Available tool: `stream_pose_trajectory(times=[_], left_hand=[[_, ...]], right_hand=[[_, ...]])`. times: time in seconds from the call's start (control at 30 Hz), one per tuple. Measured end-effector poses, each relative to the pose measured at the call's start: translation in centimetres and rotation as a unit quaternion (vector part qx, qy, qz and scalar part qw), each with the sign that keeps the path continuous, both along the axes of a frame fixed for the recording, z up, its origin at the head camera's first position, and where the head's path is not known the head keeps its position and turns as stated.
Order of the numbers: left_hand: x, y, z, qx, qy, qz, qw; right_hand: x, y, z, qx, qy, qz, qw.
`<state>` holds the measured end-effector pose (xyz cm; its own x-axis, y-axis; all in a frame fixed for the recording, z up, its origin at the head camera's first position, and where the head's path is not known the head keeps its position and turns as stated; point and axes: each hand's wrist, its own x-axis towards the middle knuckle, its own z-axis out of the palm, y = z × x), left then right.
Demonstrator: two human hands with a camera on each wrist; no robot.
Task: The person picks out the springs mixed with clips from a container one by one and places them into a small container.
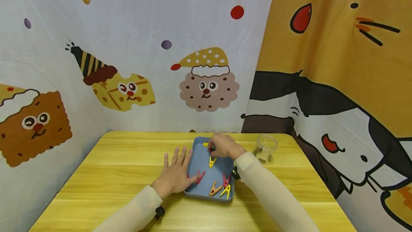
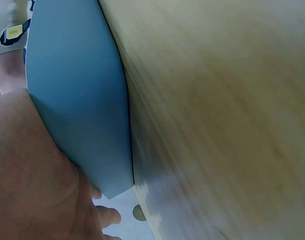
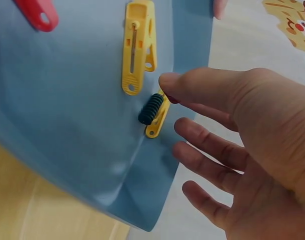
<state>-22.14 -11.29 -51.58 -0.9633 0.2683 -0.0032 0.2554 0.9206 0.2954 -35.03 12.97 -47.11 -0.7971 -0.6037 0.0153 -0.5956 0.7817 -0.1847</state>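
Note:
My left hand (image 1: 176,174) lies spread along the left side of a blue-grey tray (image 1: 201,156), its thumb reaching over the rim. Inside the tray's far end, my right hand (image 1: 223,146) pinches a small ribbed piece between thumb and index finger. Dark green ribbing (image 3: 151,109) shows in the right wrist view, with dark red at the thumb tip; its kind is unclear. Close by are a yellow clothespin (image 3: 133,50) and another yellow clothespin (image 3: 153,129), partly covered. Nearer me lie a red clothespin (image 1: 201,177), an orange clothespin (image 1: 215,189), a pink clothespin (image 1: 226,180) and a yellow clothespin (image 1: 226,191).
A clear round jar (image 1: 266,144) with brownish pieces in it stands right of the tray, beyond my right forearm. The wooden table (image 1: 128,169) stretches to both sides. A printed cloth (image 1: 135,46) hangs behind its far edge.

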Motion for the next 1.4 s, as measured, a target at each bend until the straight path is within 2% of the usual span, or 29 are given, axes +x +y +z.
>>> stream_pose_trajectory(times=[0.23,1.4], left_hand=[[-0.1,0.0,-0.2,0.0,0.0,0.001,1.0],[0.0,0.0,-0.1,-0.003,-0.002,0.002,1.0]], right_hand=[[0.4,0.4,0.4,-0.03,0.005,-0.005,0.9995],[2.8,3.0,2.4,-0.079,0.064,-0.016,0.9947]])
